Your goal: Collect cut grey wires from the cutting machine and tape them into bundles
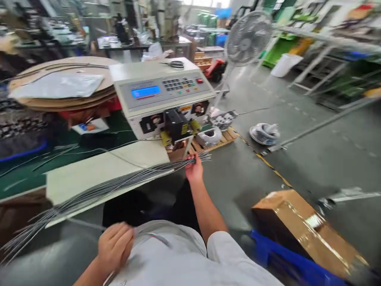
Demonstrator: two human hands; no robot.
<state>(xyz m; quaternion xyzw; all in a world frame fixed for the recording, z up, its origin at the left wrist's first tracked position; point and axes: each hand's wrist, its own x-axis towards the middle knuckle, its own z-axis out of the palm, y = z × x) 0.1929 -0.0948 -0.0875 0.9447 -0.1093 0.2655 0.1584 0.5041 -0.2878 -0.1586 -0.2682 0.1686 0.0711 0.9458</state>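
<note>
A long bundle of thin grey cables [119, 180] lies slantwise over a pale board [110, 157], its left end hanging past the board's edge. My right hand [194, 166] is wrapped round the bundle near its right end, just below the machine's front. Down at the lower left, close to my white shirt, my left hand [116, 244] is closed on a grey cable [86, 224], whose ends are blurred. Behind the board stands a beige machine [163, 85] with a blue display, a keypad and a black block on its front.
Round brown boards [65, 101] are stacked left of the machine. A cable coil [209, 137] sits on a wooden pallet [228, 139] below it. A standing fan [248, 39] is behind. A cardboard box [306, 230] and blue crate [297, 264] lie at lower right.
</note>
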